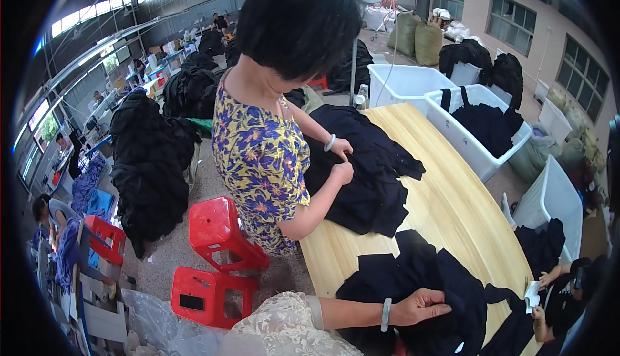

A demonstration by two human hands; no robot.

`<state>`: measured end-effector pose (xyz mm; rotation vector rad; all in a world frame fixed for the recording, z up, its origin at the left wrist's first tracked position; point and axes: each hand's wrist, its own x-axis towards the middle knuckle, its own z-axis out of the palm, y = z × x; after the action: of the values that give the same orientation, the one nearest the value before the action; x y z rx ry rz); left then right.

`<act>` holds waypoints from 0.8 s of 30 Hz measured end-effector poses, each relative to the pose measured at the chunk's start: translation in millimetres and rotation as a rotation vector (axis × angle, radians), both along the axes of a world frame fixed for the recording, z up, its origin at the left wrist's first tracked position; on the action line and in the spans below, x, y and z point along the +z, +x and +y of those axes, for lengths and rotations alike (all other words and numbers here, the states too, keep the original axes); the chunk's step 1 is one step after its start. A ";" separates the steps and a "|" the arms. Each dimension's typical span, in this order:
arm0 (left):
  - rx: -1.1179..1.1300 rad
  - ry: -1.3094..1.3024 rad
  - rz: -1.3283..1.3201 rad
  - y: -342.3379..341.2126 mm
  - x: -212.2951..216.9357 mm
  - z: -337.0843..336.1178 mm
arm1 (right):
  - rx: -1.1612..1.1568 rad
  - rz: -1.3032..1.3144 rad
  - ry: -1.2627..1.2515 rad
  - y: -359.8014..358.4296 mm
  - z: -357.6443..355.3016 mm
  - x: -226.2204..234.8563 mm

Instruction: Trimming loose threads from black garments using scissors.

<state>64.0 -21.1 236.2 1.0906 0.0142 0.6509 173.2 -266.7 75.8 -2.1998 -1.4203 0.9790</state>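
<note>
The table (452, 201) has a pale wooden top with visible grain, and its edge looks curved in this wide view. It stands in a large workshop hall, with a speckled floor (165, 259) on the left and windows (513, 23) in the wall at the upper right. The nearest dark cloth (455, 278) lies spread in folds on the near part of the table. Over it is the left hand (423, 306), with a pale bracelet (386, 314) at the wrist. Its fingers are drawn together in a narrow shape, but I cannot tell if they pinch the cloth. The right hand is out of view, so I cannot tell its state.

Farther along the table, a co-worker in a flowered dress (258, 149) has both hands on a second dark cloth pile (381, 188); this person's head and body hide part of the hall. Behind the table are white tubs (452, 136), one with dark garments (484, 123) inside. Tied sacks (428, 42) stand farther back. On the left, two red stools (213, 223) stand near the table, and a black phone (192, 302) lies on the lower one. Beyond them rises a tall dark heap (148, 175). At the right edge, another person holds a white paper (531, 296).
</note>
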 end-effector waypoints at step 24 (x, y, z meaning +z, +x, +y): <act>0.371 0.179 0.303 139.8 -10.6 128.3 | -0.551 -0.634 0.132 104.2 -31.5 133.2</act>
<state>203.8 107.2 225.6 1.3675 0.4354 0.8232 277.4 -298.2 209.0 -2.6939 -0.9325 -0.0060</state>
